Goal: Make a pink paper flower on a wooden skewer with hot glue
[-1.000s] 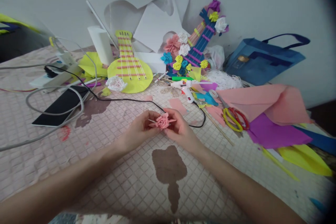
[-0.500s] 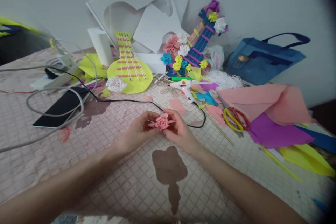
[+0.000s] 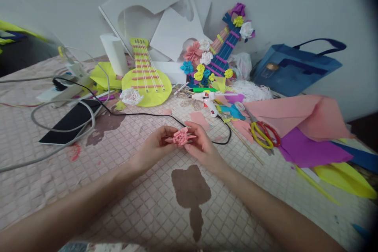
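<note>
A small pink paper flower [image 3: 180,137] is held between both hands just above the pink tiled table cover [image 3: 124,189]. My left hand [image 3: 155,147] curls its fingers round the flower's left side. My right hand [image 3: 202,145] pinches its right side with thumb and fingers. Both forearms reach in from the bottom edge. A black cable [image 3: 147,114] runs across the table just beyond the hands.
Behind the hands lie a glue gun [image 3: 208,100], yellow and red scissors [image 3: 264,134], a yellow paper guitar [image 3: 146,80], and a blue guitar with paper flowers [image 3: 220,53]. Coloured paper sheets [image 3: 298,126] pile up at the right, near a blue bag [image 3: 295,67]. A phone [image 3: 71,120] and grey cables lie left.
The hands stay in place with the flower; the fingers shift slightly around it. The camera view drifts a little.
</note>
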Motion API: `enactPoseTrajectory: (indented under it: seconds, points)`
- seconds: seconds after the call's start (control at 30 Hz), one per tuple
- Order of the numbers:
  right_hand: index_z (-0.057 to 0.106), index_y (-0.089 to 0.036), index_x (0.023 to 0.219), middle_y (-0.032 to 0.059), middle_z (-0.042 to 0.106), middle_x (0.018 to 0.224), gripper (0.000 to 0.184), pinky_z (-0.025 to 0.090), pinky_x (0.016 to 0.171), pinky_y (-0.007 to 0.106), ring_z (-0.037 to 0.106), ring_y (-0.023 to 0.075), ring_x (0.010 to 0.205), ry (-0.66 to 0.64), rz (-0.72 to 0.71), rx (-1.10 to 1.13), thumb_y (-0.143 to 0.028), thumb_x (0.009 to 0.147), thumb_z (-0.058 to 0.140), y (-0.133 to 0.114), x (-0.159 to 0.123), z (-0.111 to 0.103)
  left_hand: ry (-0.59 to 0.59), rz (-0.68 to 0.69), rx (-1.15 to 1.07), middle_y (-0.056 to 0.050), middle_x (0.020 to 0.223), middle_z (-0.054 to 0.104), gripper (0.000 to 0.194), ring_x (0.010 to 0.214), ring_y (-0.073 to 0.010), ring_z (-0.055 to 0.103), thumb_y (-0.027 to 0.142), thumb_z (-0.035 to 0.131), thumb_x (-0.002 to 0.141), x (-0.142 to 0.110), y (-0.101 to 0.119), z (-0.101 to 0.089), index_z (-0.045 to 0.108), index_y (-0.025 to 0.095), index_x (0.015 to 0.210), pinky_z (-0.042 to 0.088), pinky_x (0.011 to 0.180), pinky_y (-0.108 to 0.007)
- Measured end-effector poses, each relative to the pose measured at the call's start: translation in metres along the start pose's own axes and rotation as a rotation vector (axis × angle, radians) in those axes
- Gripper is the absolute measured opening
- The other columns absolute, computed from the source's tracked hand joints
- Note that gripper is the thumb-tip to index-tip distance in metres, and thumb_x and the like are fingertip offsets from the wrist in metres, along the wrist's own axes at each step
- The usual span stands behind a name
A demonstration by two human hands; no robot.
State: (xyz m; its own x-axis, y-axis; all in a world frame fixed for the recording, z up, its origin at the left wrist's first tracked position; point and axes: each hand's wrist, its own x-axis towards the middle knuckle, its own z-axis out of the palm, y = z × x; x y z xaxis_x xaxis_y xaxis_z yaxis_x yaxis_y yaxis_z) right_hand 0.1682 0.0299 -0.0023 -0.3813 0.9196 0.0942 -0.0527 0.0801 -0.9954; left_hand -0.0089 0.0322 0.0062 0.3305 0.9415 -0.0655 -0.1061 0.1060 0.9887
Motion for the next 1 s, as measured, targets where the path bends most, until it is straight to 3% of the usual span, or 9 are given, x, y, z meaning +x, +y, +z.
enactPoseTrajectory:
  seconds: [0.2,0.43,0.6,1.0]
  points:
    - [0.039,-0.029,0.125,0.0042,0.051,0.114,0.047,0.047,0.084,0.034,0.058,0.0156,0.097,0.063,-0.052,0.039,-0.026,0.082,0.058,-0.002,0.005,-0.006,0.033,-0.021,-0.023,-0.007,0.105,0.065,0.039,0.094,-0.0172,0.063,0.029,0.073,0.071,0.002,-0.001,-0.005,0.054,0.015,0.102,0.047,0.085,-0.03]
    - [0.053,-0.024,0.106,0.0015,0.058,0.096,0.023,0.046,0.064,0.027,0.057,0.0122,0.075,0.33,-0.073,0.057,-0.032,0.085,0.055,-0.009,0.011,-0.027,0.083,-0.006,-0.036,-0.004,0.098,0.066,0.039,0.084,-0.0146,0.063,0.026,0.076,0.066,0.004,-0.001,-0.012,0.057,0.016,0.098,0.047,0.075,-0.026]
    - [0.056,-0.023,0.101,0.0014,0.06,0.092,0.022,0.046,0.06,0.028,0.057,0.0117,0.068,0.277,0.012,0.076,-0.037,0.083,0.058,-0.004,0.008,-0.019,0.107,-0.015,-0.041,-0.006,0.102,0.066,0.04,0.086,-0.0154,0.063,0.027,0.076,0.065,0.002,0.001,-0.011,0.057,0.016,0.099,0.048,0.077,-0.028]
    - [0.061,-0.02,0.089,-0.0007,0.06,0.073,0.019,0.042,0.056,0.026,0.052,0.0107,0.059,0.171,0.045,0.031,-0.038,0.086,0.055,0.001,0.004,-0.008,0.093,-0.023,-0.043,-0.007,0.105,0.065,0.041,0.09,-0.0161,0.063,0.027,0.075,0.068,0.0,-0.003,-0.013,0.055,0.016,0.102,0.047,0.08,-0.028]
